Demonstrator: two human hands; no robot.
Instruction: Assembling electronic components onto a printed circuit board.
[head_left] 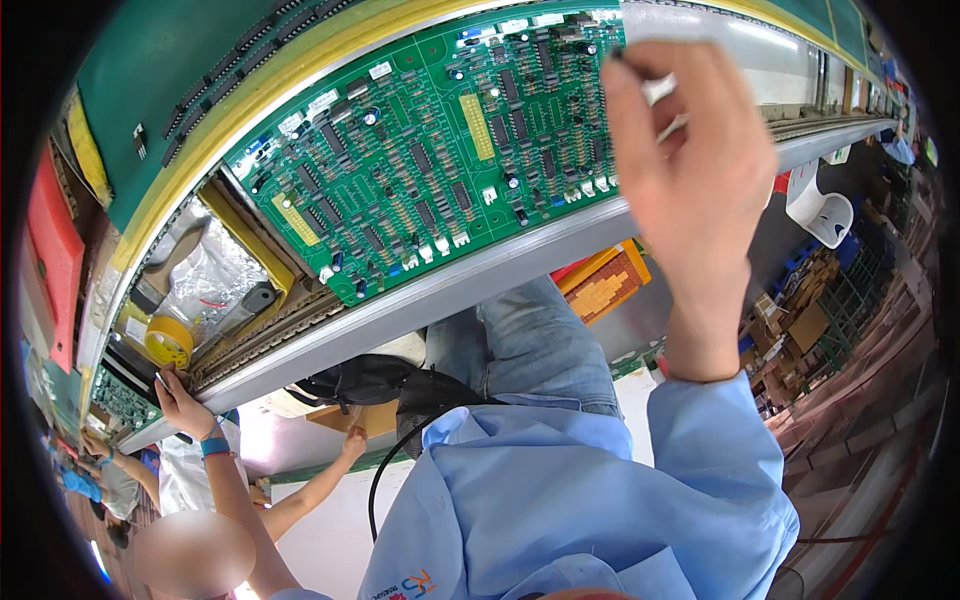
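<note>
My right hand (695, 160), blurred by motion, is raised over the right end of a green circuit board (435, 58). Its thumb and forefinger are pinched around a small dark piece (616, 54), too smeared to name. The board carries dark chips, resistors, round capacitors and white connectors, and lies along a metal rail (450, 285). Far to the left, my left hand (183, 408), with a blue wristband, is at the rail's edge below a yellow tape roll (168, 342). Its fingers look closed; what they hold, if anything, is too small to make out.
Left of the board, a brush (170, 265) and a clear plastic bag (215, 270) lie in a yellow-edged tray. Black chip strips (225, 75) lie on the green surface beyond. A co-worker's hand (355, 442) reaches in at lower left. A white holder (822, 212) hangs at right.
</note>
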